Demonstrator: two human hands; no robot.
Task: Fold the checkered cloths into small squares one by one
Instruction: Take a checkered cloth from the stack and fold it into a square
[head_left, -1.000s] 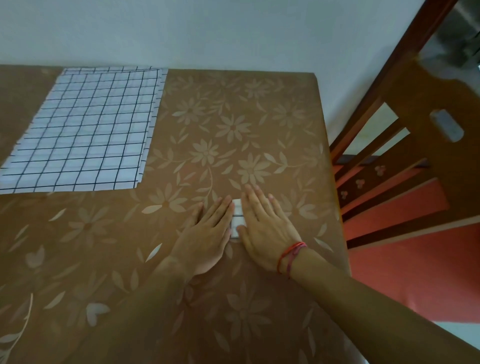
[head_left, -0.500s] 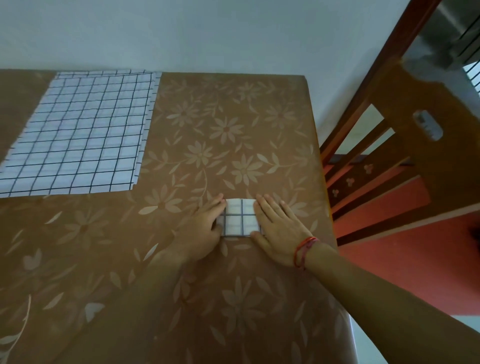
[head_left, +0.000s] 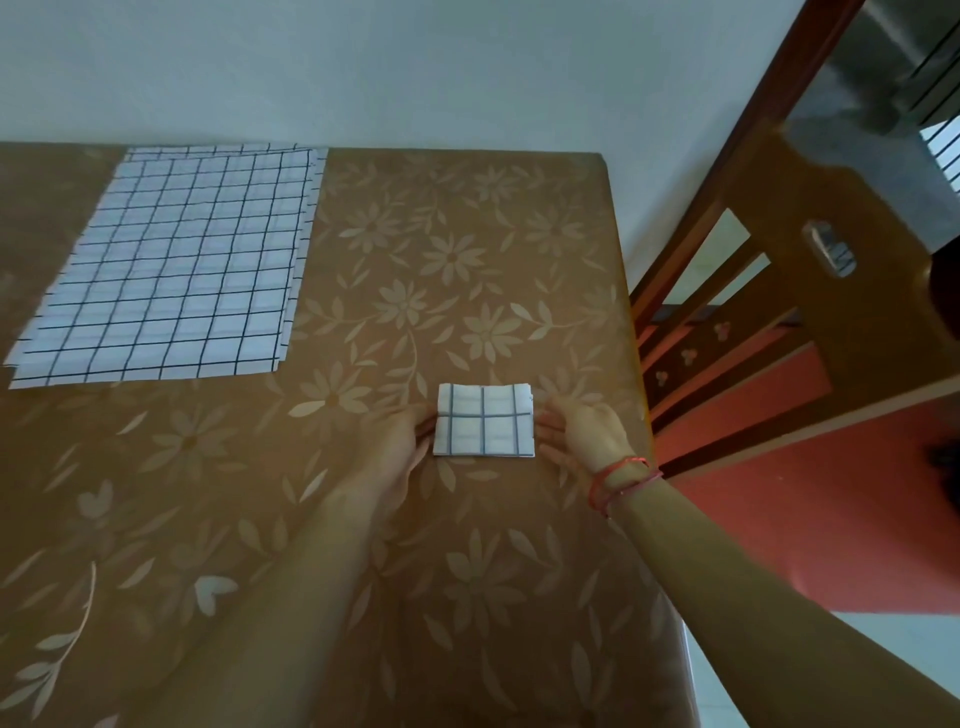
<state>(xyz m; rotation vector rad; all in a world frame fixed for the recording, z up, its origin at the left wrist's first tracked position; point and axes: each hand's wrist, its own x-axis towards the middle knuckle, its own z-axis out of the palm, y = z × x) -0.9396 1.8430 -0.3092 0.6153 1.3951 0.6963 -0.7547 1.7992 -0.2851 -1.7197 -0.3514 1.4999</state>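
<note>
Head view: left hand (head_left: 395, 452) and right hand (head_left: 587, 431) flank folded cloth (head_left: 485, 421), grips loose, empty.

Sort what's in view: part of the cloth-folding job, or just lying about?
Job: folded cloth, stack of unfolded checkered cloths, left hand, right hand.
Not part of it: floral table cover, wooden chair, red wrist thread.

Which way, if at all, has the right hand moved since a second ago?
Yes. The right hand slid right, toward the table edge, off the top of the folded cloth to its right side.
</note>
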